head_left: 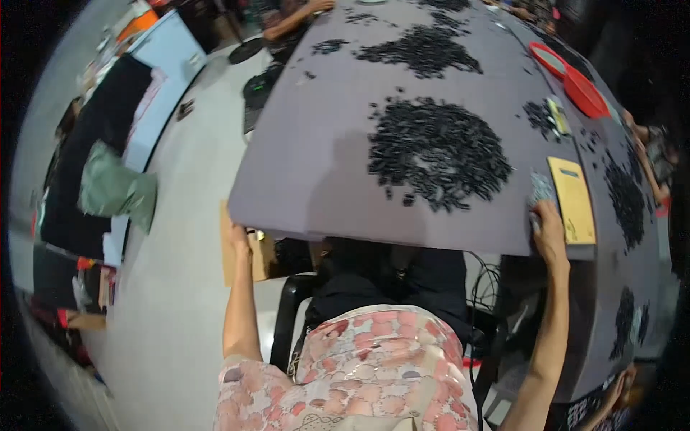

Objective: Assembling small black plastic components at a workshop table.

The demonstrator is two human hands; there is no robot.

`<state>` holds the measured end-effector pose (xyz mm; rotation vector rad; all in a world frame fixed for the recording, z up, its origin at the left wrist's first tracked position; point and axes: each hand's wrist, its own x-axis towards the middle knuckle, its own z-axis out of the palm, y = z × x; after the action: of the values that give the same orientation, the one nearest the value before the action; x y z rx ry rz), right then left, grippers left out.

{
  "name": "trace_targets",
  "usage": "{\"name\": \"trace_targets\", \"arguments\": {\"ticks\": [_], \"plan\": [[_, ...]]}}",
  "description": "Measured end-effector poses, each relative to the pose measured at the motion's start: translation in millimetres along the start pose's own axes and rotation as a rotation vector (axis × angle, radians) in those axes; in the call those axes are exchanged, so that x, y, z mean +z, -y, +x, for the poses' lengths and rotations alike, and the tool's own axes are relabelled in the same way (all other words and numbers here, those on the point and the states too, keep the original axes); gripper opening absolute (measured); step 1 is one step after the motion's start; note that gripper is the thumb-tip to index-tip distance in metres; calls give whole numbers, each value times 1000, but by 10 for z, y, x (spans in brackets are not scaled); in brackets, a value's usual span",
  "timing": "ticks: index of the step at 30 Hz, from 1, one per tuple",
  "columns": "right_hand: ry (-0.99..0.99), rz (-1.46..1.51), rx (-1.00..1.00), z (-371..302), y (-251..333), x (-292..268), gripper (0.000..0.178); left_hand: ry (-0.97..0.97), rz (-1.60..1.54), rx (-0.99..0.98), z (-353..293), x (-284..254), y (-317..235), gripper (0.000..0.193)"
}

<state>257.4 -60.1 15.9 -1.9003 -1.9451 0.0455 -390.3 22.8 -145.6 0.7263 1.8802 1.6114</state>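
Observation:
My left hand [240, 237] is at the near left corner of the grey-covered table [277, 179]. Its fingers are partly hidden against the edge. On the near right of the tabletop, my right hand [549, 226] has its fingers curled over the lower end of a small grey speckled packet [541, 185]. A yellow flat folder-like piece [572, 201] lies just right of that hand. Farther in, a wide heap of small black pieces [435, 151] spreads over the middle of the table, apart from both hands.
More black pieces [428, 50] lie farther back, others [625, 201] along the right. Red trays [584, 92] sit at the back right. Other people's arms [298, 18] rest around the table. A cardboard box [262, 258] stands below the left corner; a green bag [115, 183] is farther left.

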Motion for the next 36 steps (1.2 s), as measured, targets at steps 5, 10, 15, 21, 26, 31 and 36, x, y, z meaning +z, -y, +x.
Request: {"name": "trace_targets", "arguments": {"ticks": [5, 10, 15, 21, 26, 31, 36], "plan": [[-33, 28, 18, -26, -36, -8, 27, -9, 26, -286, 1, 2, -40, 27], [-53, 11, -27, 7, -84, 32, 25, -206, 123, 240, 84, -333, -232, 21], [-124, -76, -35, -71, -96, 86, 16, 93, 157, 512, -1034, 520, -1555, 19], [-389, 146, 143, -205, -38, -28, 21, 726, 339, 1033, -2130, 1444, -1805, 9], [-690, 568, 431, -453, -496, -278, 9, 894, 277, 1239, -2738, 2025, -1703, 12], [-628, 823, 396, -489, -346, -239, 17, 806, 423, 1371, -2967, 2497, -1523, 13], [-384, 880, 327, -409, 472, 30, 15, 744, 581, 1357, -3038, 2522, -1490, 10]]}}
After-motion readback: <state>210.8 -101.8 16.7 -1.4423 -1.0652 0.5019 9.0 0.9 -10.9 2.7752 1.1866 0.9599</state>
